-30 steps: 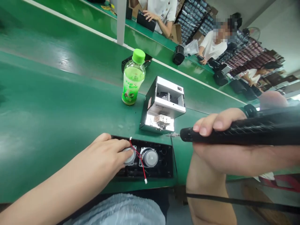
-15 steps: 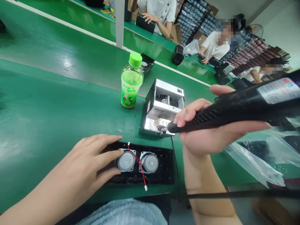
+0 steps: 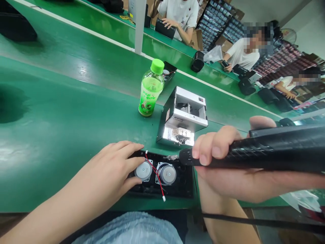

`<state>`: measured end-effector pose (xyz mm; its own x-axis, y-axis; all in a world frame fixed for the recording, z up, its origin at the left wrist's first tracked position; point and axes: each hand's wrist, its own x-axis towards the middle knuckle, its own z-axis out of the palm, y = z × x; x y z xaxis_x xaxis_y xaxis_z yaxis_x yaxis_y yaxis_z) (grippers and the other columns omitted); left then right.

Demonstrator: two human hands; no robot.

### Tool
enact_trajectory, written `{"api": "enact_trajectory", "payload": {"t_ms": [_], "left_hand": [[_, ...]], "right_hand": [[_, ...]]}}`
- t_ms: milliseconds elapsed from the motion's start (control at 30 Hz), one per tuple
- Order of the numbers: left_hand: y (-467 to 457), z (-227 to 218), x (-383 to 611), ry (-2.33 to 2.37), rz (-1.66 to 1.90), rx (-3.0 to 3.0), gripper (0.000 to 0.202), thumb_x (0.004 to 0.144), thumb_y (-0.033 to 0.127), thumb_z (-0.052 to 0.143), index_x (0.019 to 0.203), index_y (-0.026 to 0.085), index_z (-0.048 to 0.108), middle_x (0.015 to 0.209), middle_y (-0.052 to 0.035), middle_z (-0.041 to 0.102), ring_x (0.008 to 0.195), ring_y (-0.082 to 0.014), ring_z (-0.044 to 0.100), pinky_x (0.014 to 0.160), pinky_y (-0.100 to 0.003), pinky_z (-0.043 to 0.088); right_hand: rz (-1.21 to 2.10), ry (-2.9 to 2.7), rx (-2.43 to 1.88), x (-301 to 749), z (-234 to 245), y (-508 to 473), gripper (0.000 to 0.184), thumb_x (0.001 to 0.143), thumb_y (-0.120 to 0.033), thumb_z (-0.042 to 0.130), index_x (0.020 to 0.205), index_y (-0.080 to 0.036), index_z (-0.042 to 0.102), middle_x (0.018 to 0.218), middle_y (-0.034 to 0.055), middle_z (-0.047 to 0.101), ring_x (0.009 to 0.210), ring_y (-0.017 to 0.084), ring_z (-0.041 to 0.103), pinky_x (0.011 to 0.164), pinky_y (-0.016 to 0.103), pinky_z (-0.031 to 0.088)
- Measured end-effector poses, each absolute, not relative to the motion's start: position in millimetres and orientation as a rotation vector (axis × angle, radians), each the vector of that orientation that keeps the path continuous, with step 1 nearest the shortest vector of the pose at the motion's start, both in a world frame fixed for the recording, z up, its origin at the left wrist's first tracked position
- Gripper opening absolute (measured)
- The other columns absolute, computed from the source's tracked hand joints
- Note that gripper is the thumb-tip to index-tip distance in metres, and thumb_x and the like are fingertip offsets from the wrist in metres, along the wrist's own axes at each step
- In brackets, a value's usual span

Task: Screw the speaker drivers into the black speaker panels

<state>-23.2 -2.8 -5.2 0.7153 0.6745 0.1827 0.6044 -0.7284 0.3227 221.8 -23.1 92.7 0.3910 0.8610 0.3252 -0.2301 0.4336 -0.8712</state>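
Note:
In front of me lies a black speaker housing (image 3: 184,186) with two round speaker drivers (image 3: 143,170) set in it. A red wire (image 3: 159,179) with white plugs crosses between them. My left hand (image 3: 119,166) grips the housing's left end, thumb and index finger on either side of the left driver. My right hand (image 3: 218,159) is wrapped round a black electric screwdriver (image 3: 254,149), held nearly level. Its blurred bit points left, over the housing's far edge above the right driver; I cannot tell whether it touches.
Just beyond the housing stands a silver-and-black screw feeder (image 3: 188,117). Left of it is a green-capped bottle (image 3: 151,88), with another black housing (image 3: 169,71) behind. A black case (image 3: 16,23) sits at far left. Co-workers (image 3: 177,20) sit across the green bench (image 3: 76,98).
My right hand has brought the screwdriver from the screw feeder down and towards me, over the housing. My left hand stays on the housing. The black case has come into view at far left.

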Motion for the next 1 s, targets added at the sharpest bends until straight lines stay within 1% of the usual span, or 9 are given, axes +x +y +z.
{"api": "enact_trajectory", "payload": {"t_ms": [67, 167, 267, 333, 400, 533, 633, 833, 1000], "left_hand": [[-3, -5, -20, 1.009, 0.408, 2.677, 0.034, 0.087, 0.034, 0.089, 0.121, 0.030, 0.083, 0.149, -0.0084, 0.074, 0.133, -0.0406, 0.070, 0.104, -0.063, 0.062], [-1, -6, -18, 0.978, 0.405, 2.677, 0.038, 0.084, 0.032, 0.091, 0.121, 0.029, 0.083, 0.148, -0.0090, 0.074, 0.132, -0.0413, 0.070, 0.101, -0.062, 0.063], [2, -7, -19, 0.961, 0.422, 2.676, 0.041, 0.081, 0.030, 0.093, 0.120, 0.029, 0.084, 0.144, -0.0099, 0.076, 0.126, -0.0411, 0.073, 0.097, -0.061, 0.063], [4, -10, -20, 0.962, 0.448, 2.668, 0.040, 0.081, 0.031, 0.093, 0.120, 0.030, 0.084, 0.142, -0.0094, 0.076, 0.124, -0.0402, 0.074, 0.096, -0.060, 0.063], [4, -14, -21, 0.950, 0.488, 2.654, 0.038, 0.085, 0.032, 0.089, 0.122, 0.032, 0.083, 0.142, -0.0083, 0.076, 0.124, -0.0390, 0.074, 0.095, -0.058, 0.061], [4, -19, -23, 0.926, 0.562, 2.626, 0.029, 0.097, 0.033, 0.073, 0.125, 0.035, 0.081, 0.139, -0.0063, 0.075, 0.123, -0.0358, 0.073, 0.094, -0.054, 0.057], [4, -19, -23, 0.922, 0.573, 2.604, 0.026, 0.103, 0.035, 0.066, 0.125, 0.036, 0.080, 0.136, -0.0050, 0.076, 0.120, -0.0336, 0.073, 0.093, -0.052, 0.055], [4, -19, -22, 0.939, 0.576, 2.563, 0.026, 0.104, 0.037, 0.065, 0.124, 0.039, 0.080, 0.137, -0.0034, 0.075, 0.120, -0.0333, 0.072, 0.095, -0.050, 0.054], [5, -19, -23, 0.933, 0.573, 2.551, 0.026, 0.105, 0.035, 0.064, 0.126, 0.040, 0.079, 0.136, -0.0027, 0.074, 0.119, -0.0328, 0.072, 0.096, -0.051, 0.053]], "right_hand": [[0.873, -0.936, -0.780, 217, 82, -20, 0.056, 0.083, -0.085, 0.075, 0.104, -0.033, 0.077, 0.059, -0.0037, 0.068, 0.041, 0.018, 0.057, 0.045, 0.036, 0.054], [0.968, -1.023, -0.694, 211, 60, -12, 0.060, 0.087, -0.087, 0.068, 0.113, -0.033, 0.076, 0.064, -0.0027, 0.072, 0.044, 0.018, 0.060, 0.045, 0.035, 0.055], [1.007, -1.036, -0.676, 206, 43, -4, 0.061, 0.089, -0.088, 0.064, 0.112, -0.032, 0.073, 0.064, -0.0048, 0.071, 0.043, 0.017, 0.059, 0.043, 0.032, 0.053], [1.001, -1.027, -0.674, 203, 37, 0, 0.063, 0.089, -0.089, 0.061, 0.112, -0.032, 0.071, 0.062, -0.0058, 0.069, 0.042, 0.017, 0.058, 0.042, 0.030, 0.051], [0.991, -1.027, -0.674, 202, 35, 2, 0.064, 0.088, -0.090, 0.060, 0.112, -0.032, 0.071, 0.061, -0.0064, 0.068, 0.041, 0.017, 0.057, 0.040, 0.030, 0.049], [1.056, -1.068, -0.695, 204, 37, 1, 0.067, 0.083, -0.092, 0.064, 0.113, -0.032, 0.070, 0.063, -0.0059, 0.070, 0.042, 0.019, 0.058, 0.041, 0.033, 0.051], [1.088, -1.055, -0.702, 207, 38, 1, 0.067, 0.084, -0.092, 0.062, 0.114, -0.033, 0.068, 0.064, -0.0056, 0.070, 0.045, 0.019, 0.059, 0.043, 0.033, 0.051], [1.099, -1.051, -0.748, 208, 40, 2, 0.063, 0.087, -0.092, 0.061, 0.112, -0.034, 0.064, 0.062, -0.0069, 0.069, 0.044, 0.018, 0.059, 0.043, 0.033, 0.051], [1.138, -1.055, -0.799, 206, 42, 1, 0.062, 0.086, -0.093, 0.062, 0.110, -0.036, 0.062, 0.059, -0.0080, 0.067, 0.041, 0.019, 0.058, 0.043, 0.034, 0.050]]}}
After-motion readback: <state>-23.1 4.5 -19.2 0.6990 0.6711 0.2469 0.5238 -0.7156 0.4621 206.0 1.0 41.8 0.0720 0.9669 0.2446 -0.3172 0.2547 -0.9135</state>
